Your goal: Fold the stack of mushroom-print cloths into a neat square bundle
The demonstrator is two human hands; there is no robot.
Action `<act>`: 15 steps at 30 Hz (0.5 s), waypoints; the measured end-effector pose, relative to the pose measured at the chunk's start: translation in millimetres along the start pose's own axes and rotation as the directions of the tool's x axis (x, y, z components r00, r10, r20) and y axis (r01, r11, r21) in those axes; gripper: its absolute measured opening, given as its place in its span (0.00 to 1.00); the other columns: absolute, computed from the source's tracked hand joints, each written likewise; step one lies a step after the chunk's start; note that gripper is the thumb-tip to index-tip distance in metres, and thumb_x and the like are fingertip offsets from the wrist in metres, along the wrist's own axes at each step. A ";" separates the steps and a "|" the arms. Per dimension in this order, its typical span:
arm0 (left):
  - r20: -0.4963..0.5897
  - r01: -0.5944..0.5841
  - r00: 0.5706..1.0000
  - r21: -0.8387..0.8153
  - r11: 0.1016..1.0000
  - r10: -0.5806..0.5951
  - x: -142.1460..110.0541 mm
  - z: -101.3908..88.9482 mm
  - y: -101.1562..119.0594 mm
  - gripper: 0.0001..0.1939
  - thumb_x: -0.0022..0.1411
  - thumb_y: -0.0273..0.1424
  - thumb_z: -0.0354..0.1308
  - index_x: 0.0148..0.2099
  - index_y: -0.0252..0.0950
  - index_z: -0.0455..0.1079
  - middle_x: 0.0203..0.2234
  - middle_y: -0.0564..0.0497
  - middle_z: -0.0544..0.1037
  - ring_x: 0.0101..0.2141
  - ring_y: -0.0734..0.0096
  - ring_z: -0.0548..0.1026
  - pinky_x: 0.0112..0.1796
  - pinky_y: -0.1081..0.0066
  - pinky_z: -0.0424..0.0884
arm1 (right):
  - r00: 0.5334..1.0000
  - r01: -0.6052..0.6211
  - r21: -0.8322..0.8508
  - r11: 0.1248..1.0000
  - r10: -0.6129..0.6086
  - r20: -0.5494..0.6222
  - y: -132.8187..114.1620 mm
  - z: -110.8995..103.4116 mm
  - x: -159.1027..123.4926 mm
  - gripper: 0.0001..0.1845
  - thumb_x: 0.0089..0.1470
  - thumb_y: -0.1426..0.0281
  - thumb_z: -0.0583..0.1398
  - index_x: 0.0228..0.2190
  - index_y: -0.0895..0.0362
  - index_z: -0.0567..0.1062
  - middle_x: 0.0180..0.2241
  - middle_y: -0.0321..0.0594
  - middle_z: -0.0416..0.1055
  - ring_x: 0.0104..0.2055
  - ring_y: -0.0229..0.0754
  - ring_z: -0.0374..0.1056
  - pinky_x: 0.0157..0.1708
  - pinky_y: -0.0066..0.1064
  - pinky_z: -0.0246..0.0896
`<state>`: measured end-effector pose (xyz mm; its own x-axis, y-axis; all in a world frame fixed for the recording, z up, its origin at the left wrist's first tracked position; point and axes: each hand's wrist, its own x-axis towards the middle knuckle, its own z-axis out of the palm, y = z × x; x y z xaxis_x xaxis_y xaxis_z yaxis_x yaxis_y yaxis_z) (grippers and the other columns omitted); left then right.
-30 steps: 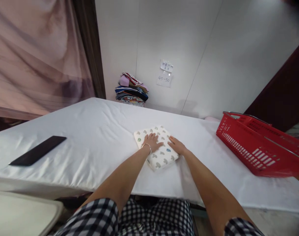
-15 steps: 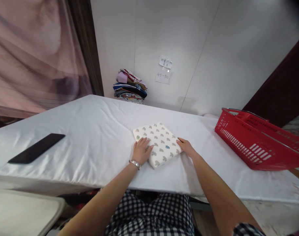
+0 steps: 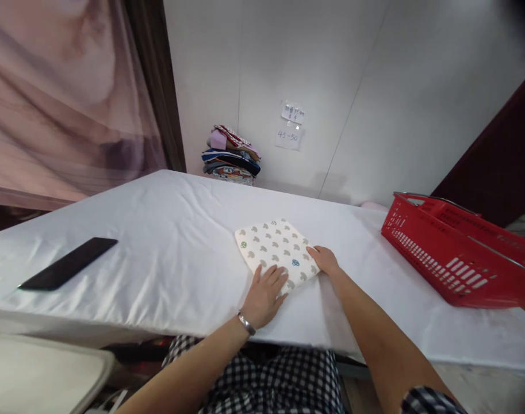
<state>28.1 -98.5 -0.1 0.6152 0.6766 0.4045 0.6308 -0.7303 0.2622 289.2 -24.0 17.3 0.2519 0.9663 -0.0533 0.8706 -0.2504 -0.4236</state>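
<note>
A folded white cloth (image 3: 266, 241) printed with grey mushroom shapes, plus a green and a blue one, lies on the white-covered table. Across its near edge rests my left hand (image 3: 263, 298), palm down, fingers stretched out and a silver bracelet at the wrist. That hand hides the near corner of the cloth. At the right edge is my right hand (image 3: 326, 260), its fingertips lying on the cloth near the right corner; its thumb is not clearly visible.
On the table's left lies a flat black object (image 3: 68, 264) like a phone or tablet. A red plastic basket (image 3: 443, 256) stands at the right. Folded clothes (image 3: 231, 155) are stacked by the back wall. A pale surface (image 3: 42, 371) sits at the lower left.
My left hand has slid from the middle of the cloth to its near edge. My right hand has shifted slightly right, onto the right edge. The cloth lies nearly where it was.
</note>
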 end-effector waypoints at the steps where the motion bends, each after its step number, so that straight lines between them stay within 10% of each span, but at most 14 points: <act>1: 0.009 -0.004 1.000 0.013 1.000 0.004 -0.9 0.2 0.5 0.21 0.62 0.33 0.48 0.58 0.41 0.58 0.58 0.49 0.62 0.58 0.61 0.55 0.58 0.48 0.43 | 1.000 -0.002 -0.008 1.000 0.002 0.000 -0.1 0.1 0.5 0.28 0.53 0.49 0.46 0.37 0.54 0.76 0.41 0.43 0.73 0.43 0.46 0.67 0.38 0.31 0.56; 15: 0.143 0.096 0.984 0.051 0.994 -0.103 -22.4 -23.3 -28.0 0.30 0.56 0.21 0.44 0.61 0.44 0.54 0.61 0.54 0.55 0.61 0.67 0.47 0.58 0.53 0.47 | 0.999 -0.002 -0.141 0.990 0.007 0.038 -13.2 9.6 -33.6 0.28 0.55 0.51 0.42 0.36 0.56 0.73 0.39 0.47 0.73 0.41 0.49 0.68 0.37 0.35 0.57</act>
<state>-14.3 -95.3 3.9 0.6083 0.7545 0.2462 0.7106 -0.6560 0.2546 265.2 -52.6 16.0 0.2420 0.9660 -0.0909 0.9210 -0.2581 -0.2918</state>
